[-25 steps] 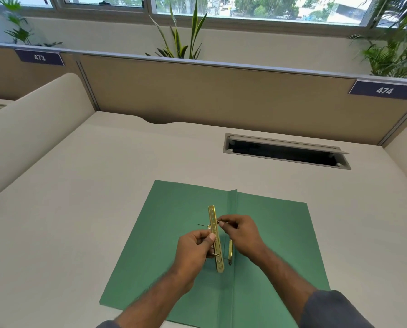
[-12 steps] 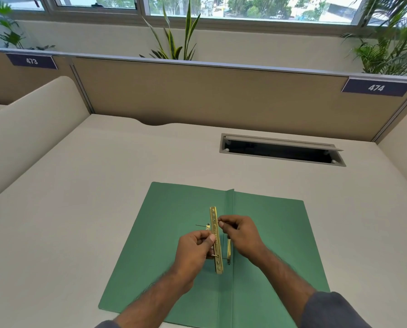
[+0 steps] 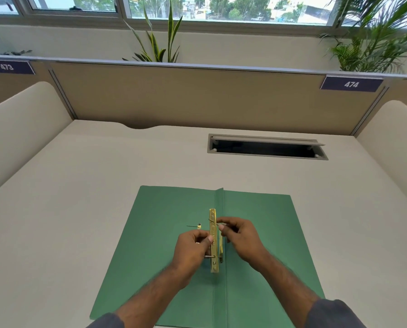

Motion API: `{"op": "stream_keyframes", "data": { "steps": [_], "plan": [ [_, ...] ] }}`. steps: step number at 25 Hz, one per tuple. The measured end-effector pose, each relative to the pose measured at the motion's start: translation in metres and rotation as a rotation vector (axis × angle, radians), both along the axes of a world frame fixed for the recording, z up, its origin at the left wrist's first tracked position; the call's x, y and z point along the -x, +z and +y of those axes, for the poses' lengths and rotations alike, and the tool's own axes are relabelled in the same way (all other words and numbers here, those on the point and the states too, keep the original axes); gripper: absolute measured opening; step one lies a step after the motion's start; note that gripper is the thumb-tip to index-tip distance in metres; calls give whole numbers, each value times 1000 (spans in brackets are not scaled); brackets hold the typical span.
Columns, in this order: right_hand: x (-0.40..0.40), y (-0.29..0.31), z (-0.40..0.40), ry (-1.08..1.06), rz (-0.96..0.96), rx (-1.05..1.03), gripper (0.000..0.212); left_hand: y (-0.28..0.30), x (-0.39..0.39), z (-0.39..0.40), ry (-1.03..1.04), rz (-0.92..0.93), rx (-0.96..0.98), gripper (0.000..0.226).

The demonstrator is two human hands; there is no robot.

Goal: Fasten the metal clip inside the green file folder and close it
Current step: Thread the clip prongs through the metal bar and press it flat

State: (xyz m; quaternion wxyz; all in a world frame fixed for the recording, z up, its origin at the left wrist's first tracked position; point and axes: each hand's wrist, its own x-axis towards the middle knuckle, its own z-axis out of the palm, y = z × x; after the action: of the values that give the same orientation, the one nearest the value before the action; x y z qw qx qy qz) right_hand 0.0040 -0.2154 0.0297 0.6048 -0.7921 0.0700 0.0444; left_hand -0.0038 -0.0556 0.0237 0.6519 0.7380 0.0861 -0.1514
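The green file folder (image 3: 164, 233) lies open and flat on the desk, its spine fold running toward me down the middle. A long brass metal clip bar (image 3: 213, 242) stands along the spine, just left of the fold. My left hand (image 3: 193, 248) pinches the bar from the left at its middle, thumb on its face. From the right, my right hand (image 3: 241, 240) pinches a thin prong near the bar's upper part. A second thin brass strip (image 3: 220, 248) shows just right of the bar. A small prong tip (image 3: 196, 226) sticks out on the left leaf.
The beige desk (image 3: 79, 185) is walled by a tan partition (image 3: 197, 98) at the back and curved side panels. An open cable slot (image 3: 266, 149) sits behind the folder to the right. Plants (image 3: 160, 41) stand beyond the partition.
Both hands keep their hold on the clip. My right fingers have shifted slightly at the bar's upper prong; the view has tilted a little. The folder has not moved.
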Motion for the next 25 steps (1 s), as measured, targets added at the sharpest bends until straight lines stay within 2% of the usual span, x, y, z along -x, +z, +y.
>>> {"op": "stream_keyframes", "data": {
  "steps": [5,8,14,19,25],
  "plan": [
    [22,-8,-17,-50,24,71,20,-7,-13,-3,-138,-24,-96,9],
    [37,-14,-16,-49,40,118,24,-10,-22,-4,-267,-136,-238,8],
    [56,-16,4,46,-68,280,32,-16,-33,-10,-384,-281,-479,28],
    [55,-14,17,95,-122,472,24,-22,-33,-10,-392,-279,-487,59],
    [53,-19,18,40,-107,562,16,-32,-34,-11,-405,-276,-482,42]
  ]
}}
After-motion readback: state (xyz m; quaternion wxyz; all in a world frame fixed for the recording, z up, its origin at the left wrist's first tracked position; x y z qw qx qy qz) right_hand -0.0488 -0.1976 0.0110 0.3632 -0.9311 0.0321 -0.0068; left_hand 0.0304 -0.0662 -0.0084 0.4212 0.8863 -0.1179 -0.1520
